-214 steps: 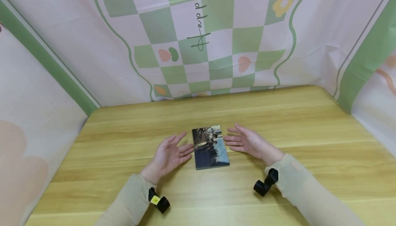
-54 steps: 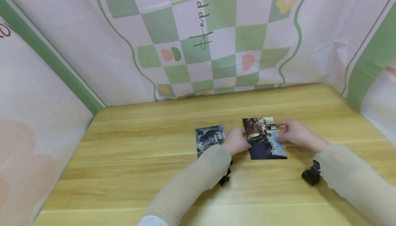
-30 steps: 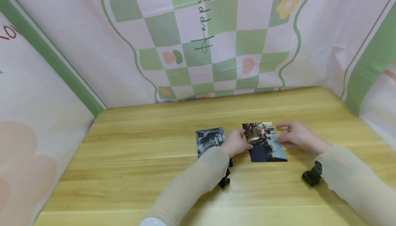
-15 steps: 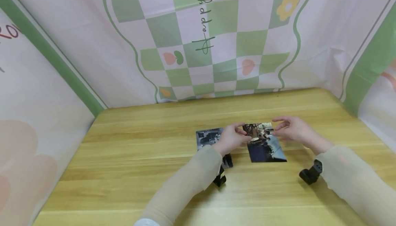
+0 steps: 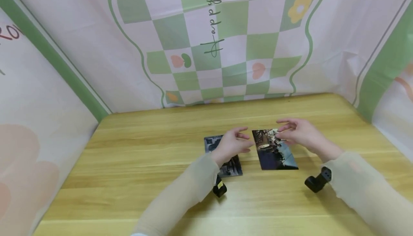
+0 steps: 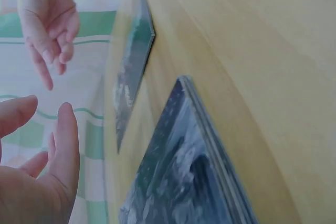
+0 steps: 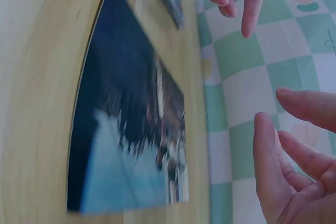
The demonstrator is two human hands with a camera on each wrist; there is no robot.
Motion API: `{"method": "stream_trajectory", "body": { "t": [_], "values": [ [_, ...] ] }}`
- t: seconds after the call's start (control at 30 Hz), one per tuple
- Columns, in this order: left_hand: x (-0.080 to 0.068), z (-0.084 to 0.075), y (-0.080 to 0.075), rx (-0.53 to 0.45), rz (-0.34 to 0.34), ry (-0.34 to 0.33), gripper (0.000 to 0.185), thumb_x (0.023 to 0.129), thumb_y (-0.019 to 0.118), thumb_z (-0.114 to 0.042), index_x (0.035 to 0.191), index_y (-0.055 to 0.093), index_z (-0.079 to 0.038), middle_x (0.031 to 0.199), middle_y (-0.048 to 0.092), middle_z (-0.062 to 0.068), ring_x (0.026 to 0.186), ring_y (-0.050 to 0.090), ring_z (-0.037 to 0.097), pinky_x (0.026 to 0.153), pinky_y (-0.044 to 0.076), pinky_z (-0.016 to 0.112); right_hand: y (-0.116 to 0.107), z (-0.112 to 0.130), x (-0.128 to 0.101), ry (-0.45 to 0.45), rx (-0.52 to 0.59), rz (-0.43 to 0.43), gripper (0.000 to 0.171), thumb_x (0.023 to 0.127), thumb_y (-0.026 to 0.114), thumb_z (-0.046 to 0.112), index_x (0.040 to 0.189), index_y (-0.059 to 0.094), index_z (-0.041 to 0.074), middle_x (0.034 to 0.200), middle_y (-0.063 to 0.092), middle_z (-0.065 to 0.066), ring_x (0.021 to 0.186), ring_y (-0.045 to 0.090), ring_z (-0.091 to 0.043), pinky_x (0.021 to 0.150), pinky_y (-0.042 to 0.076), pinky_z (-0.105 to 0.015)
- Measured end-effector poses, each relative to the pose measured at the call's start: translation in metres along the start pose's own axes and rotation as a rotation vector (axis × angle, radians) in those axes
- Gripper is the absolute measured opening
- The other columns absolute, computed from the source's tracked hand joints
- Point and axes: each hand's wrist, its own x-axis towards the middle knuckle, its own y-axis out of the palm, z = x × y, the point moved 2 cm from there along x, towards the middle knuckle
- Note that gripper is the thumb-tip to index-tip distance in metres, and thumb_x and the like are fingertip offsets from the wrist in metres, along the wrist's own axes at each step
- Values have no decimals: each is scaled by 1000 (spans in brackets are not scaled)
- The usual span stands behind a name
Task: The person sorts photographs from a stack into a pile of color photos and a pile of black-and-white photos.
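A colour picture card (image 5: 274, 157) lies flat on the wooden table, right of centre. To its left is a small stack of cards (image 5: 233, 168) with a black-and-white picture on top; several layered edges show in the left wrist view on the stack (image 6: 178, 177). My left hand (image 5: 231, 144) hovers over the stack and hides part of it, fingers loosely bent and holding nothing. Above the far right corner of the colour card hangs my right hand (image 5: 298, 133), its fingers also loose. In the right wrist view the hand (image 7: 299, 177) is apart from the card (image 7: 126, 103).
The wooden table (image 5: 145, 168) runs back to a hanging cloth (image 5: 230, 40) with green checks and flowers. More printed cloth hangs on both sides. A black wrist camera (image 5: 220, 188) sits at my left cuff and another wrist camera (image 5: 317, 181) at my right.
Earlier one stack lay in the middle; the colour card was then moved off it to the right by both hands. Both hands have since let go and risen, the left moving back leftward.
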Motion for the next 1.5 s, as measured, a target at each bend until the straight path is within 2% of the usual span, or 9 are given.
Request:
{"method": "stream_trajectory", "body": {
  "t": [0.17, 0.4, 0.57, 0.67, 0.8, 0.93, 1.07, 1.23, 1.5],
  "values": [
    [-10, -4, -15, -16, -12, 17, 59, 87, 64, 0, 141, 43, -9, 127, 52, 21, 95, 64, 20, 83, 58, 35, 9, 9, 2, -12, 92, 13, 66, 91, 62, 11, 144, 27, -8, 125, 48, -32, 88, 65, -12, 81, 58, -30],
    [-21, -12, -38, -58, -72, 79, 56, 87, 62, 4, 139, 43, -5, 124, 52, 25, 104, 61, 35, 83, 59, 36, 20, 24, 4, -39, 144, 40, 66, 91, 63, 12, 145, 28, -5, 121, 51, -26, 87, 64, -10, 80, 59, -30],
    [-30, -16, -55, -48, -102, 92, 57, 88, 62, 2, 141, 41, -4, 121, 55, 21, 109, 59, 38, 88, 56, 41, 28, 32, 8, -55, 164, 57, 65, 91, 62, 11, 144, 29, -4, 119, 52, -25, 90, 64, -11, 82, 59, -33],
    [-36, -16, -65, -63, -105, 89, 57, 89, 60, 3, 142, 39, -4, 126, 51, 24, 112, 56, 41, 89, 56, 41, 35, 35, 9, -54, 201, 77, 64, 91, 62, 11, 144, 29, -3, 119, 53, -23, 92, 64, -12, 82, 58, -31],
    [-43, -12, -78, -82, -113, 73, 58, 89, 58, 5, 143, 37, -3, 130, 46, 28, 116, 53, 43, 91, 55, 38, 45, 36, 11, -50, 247, 109, 63, 91, 60, 9, 144, 28, -4, 110, 57, -11, 89, 64, -9, 81, 59, -31],
    [-47, -5, -89, -77, -122, 66, 57, 89, 57, 5, 142, 38, -4, 128, 47, 28, 115, 52, 44, 91, 55, 38, 56, 34, 14, -42, 279, 136, 62, 92, 60, 10, 144, 28, -5, 103, 58, -2, 87, 63, -6, 83, 58, -35],
    [-52, 3, -97, -56, -134, 61, 57, 89, 57, 4, 142, 37, -3, 124, 50, 26, 109, 55, 40, 91, 55, 41, 66, 33, 15, -37, 301, 158, 62, 92, 60, 12, 144, 29, -5, 107, 58, -7, 94, 63, -11, 88, 56, -40],
    [-55, 12, -103, -56, -133, 44, 58, 89, 57, 5, 143, 35, 0, 122, 49, 25, 101, 58, 29, 94, 53, 43, 78, 29, 18, -25, 323, 179, 62, 92, 60, 12, 143, 30, -5, 115, 56, -16, 101, 61, -19, 92, 55, -41],
    [-58, 24, -108, -56, -135, 16, 59, 89, 58, 3, 143, 35, 0, 124, 50, 27, 99, 60, 27, 91, 55, 39, 93, 22, 22, 25, 396, 210, 61, 91, 59, 6, 142, 29, -7, 117, 56, -18, 94, 62, -14, 90, 55, -35]
  ]
}}
